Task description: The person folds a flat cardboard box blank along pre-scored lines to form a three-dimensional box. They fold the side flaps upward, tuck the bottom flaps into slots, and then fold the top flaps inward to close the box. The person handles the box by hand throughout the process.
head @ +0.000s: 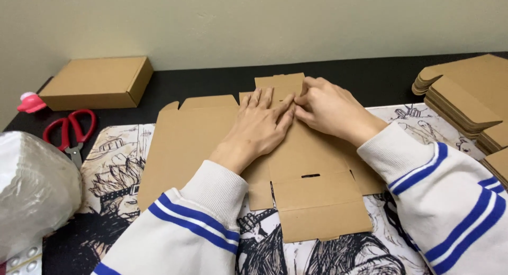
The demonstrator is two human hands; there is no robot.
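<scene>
**Hands flat on an unfolded carton at a cluttered desk**

My desk (211,79) is black, pushed against a plain pale wall (254,21), and a desk mat (116,164) printed with ink-style comic art covers the near part of it. Spread on that mat is a flat cardboard box blank (312,195), brown, matte and die-cut with flaps, tabs and a narrow slot.

My left hand (259,128) lies open, palm down, fingers spread and pressed on the blank's far end. My right hand (330,110) is just beside it, fingertips touching the left ones, curled over a fold line near the small top flap; it holds nothing loose. Both sleeves are white with blue stripes.

At far left stands a finished cardboard box (98,82), closed and squared. Near it lie red-handled scissors (69,129) and a small pink-and-red object (30,102). A crinkled plastic bag (32,190) sits at the left edge. At right, a stack of flat blanks (465,95), edges rounded, is well apart from my hands.
</scene>
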